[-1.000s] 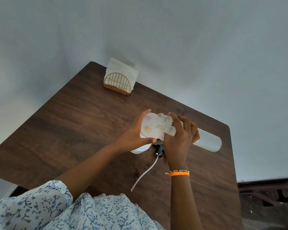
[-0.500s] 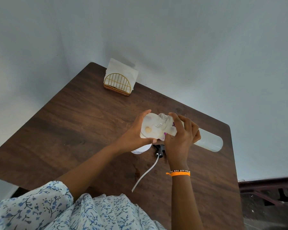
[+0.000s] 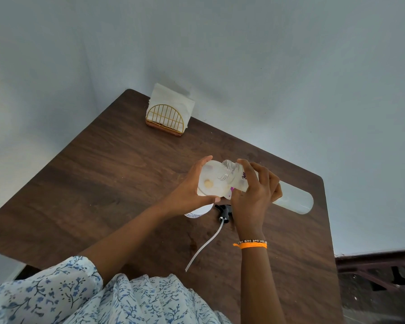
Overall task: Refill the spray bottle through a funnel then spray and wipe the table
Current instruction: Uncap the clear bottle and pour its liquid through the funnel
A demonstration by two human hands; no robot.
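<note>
Our left hand [image 3: 187,197] grips the funnel [image 3: 211,181]; our right hand [image 3: 255,195] holds the tilted bottle [image 3: 292,198]. We should pour slowly, keeping its mouth over the funnel.

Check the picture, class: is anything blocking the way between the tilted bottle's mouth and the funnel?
Nothing visible does. The right hand tips the clear bottle so its mouth sits directly over the funnel, which the left hand steadies.
</note>
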